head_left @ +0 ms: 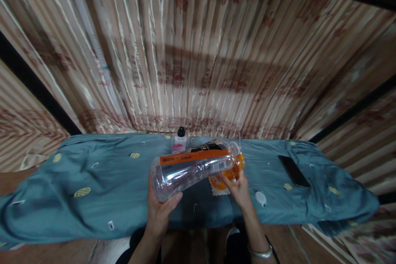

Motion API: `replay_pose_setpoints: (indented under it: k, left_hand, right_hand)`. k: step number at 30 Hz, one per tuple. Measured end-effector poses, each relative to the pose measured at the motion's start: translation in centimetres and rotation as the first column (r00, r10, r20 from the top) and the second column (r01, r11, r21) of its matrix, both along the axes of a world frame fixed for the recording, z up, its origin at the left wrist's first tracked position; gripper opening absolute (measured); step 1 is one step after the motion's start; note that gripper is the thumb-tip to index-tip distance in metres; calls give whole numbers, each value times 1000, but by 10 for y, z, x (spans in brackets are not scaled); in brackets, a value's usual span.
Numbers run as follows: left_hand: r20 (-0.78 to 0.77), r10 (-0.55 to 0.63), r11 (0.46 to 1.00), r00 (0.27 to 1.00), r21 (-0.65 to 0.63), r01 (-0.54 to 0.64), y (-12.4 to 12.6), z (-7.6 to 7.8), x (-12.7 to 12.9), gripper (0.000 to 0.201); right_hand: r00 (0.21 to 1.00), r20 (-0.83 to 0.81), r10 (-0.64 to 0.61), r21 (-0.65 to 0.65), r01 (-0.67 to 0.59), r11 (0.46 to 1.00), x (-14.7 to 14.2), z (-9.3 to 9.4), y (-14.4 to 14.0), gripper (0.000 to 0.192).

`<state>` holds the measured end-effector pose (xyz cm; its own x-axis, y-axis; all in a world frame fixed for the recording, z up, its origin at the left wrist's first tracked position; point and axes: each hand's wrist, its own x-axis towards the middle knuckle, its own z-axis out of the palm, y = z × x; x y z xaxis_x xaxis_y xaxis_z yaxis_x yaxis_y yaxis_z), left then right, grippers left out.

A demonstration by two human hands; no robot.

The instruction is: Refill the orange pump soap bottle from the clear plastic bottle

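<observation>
My left hand [161, 202] is closed around the lower end of a large clear plastic bottle [193, 169] with an orange and black label. The bottle lies tilted, its mouth on the right and slightly higher than its base. My right hand [238, 187] grips an orange see-through container [236, 169] just below that mouth. The bottle partly hides this container, so its full shape and any contact with the mouth cannot be made out. Beneath my right hand, a white scalloped-edged piece [215, 192] lies on the cloth.
A small clear bottle with a black cap [180, 139] stands behind the large one. On the right lie a dark phone [293, 171] and a round white lid-like disc [260, 198]. Teal cloth [117, 181] covers the surface; a pleated curtain [192, 49] hangs behind it.
</observation>
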<state>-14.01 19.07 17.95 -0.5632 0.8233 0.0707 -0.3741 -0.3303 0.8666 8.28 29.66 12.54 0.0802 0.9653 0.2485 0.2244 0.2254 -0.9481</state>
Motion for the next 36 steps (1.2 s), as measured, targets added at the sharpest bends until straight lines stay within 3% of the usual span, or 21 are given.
replay_pose_setpoints:
  k: [10,17,24,36]
  left_hand:
    - [61,-18,1000,998,0,18,1,-2,0,100]
    - [115,-34,999,993,38,30,3,4,4,90]
    - [133,-72,997,989,-17,74,4,-5,-3,85]
    - [158,-114,993,981,34,110,4,-5,-6,80]
  right_hand:
    - [1000,-9,0,2,0,1000,0,-1,1,75]
    - [1000,-10,-2,18,2,1000,0,-2,0,76]
    - [1000,-14,5,17,-5,1000,0,-3,1,69]
    - [1000,7,1,8,-1,1000,0,2,-1,63]
